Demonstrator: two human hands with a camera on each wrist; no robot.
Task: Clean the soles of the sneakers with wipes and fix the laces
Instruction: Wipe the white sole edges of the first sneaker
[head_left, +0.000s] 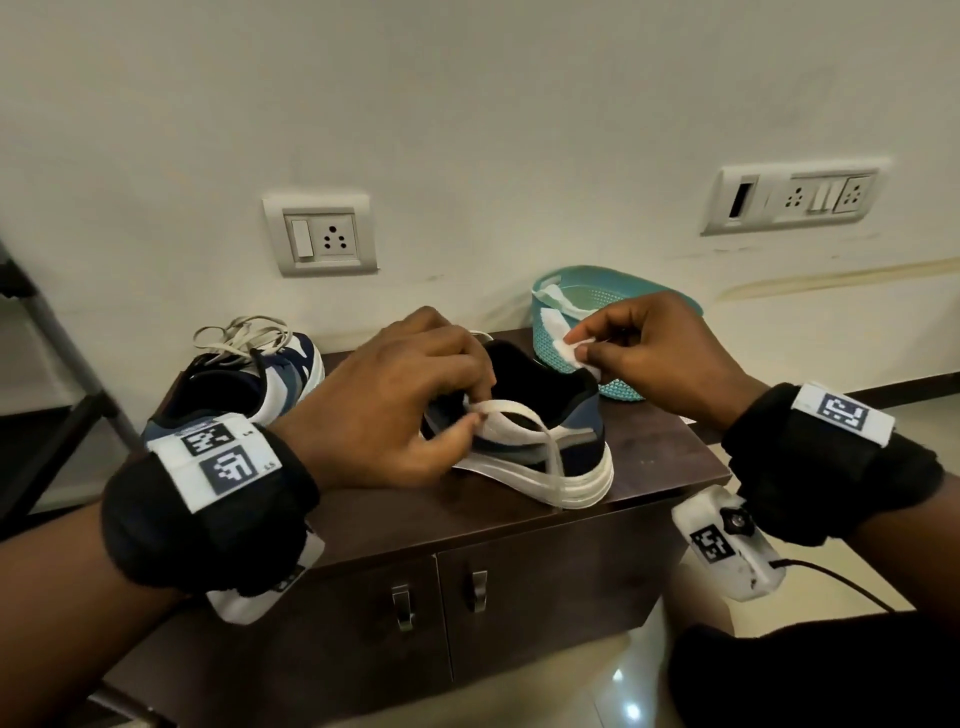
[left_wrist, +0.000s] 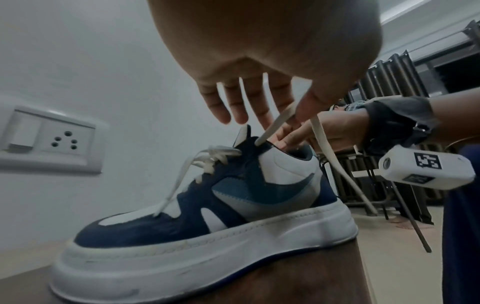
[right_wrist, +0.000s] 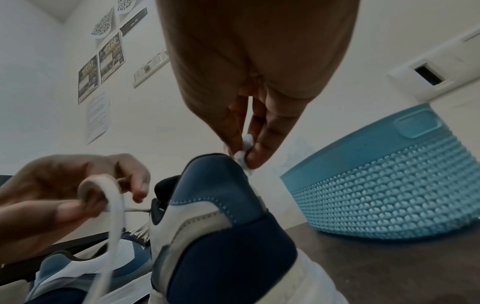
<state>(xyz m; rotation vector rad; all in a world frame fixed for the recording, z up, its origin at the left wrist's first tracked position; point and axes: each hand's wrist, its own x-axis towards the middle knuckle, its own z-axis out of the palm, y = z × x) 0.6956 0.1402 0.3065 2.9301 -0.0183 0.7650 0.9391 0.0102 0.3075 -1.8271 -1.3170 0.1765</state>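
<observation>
A navy, blue and white sneaker (head_left: 582, 441) (left_wrist: 233, 205) (right_wrist: 221, 205) stands upright on the dark cabinet top (head_left: 654, 447), toe towards the wall. My left hand (head_left: 478, 410) (left_wrist: 291, 111) (right_wrist: 98, 201) pinches a loop of its flat white lace (head_left: 540, 431) (left_wrist: 335, 164) (right_wrist: 114, 222) between thumb and forefinger, just above the collar. My right hand (head_left: 579, 348) (right_wrist: 242, 156) pinches a small folded white wipe (head_left: 571, 351) (right_wrist: 245, 144) over the heel. The second sneaker (head_left: 280, 379) (right_wrist: 78, 271) sits to the left with its laces loose.
A teal textured basket (head_left: 618, 387) (right_wrist: 389, 185) with white wipes (head_left: 556, 301) draped over its rim stands at the back right, against the wall. Wall sockets (head_left: 322, 236) are behind the shoes. The cabinet's right edge (head_left: 711, 457) is close to the sneaker's heel.
</observation>
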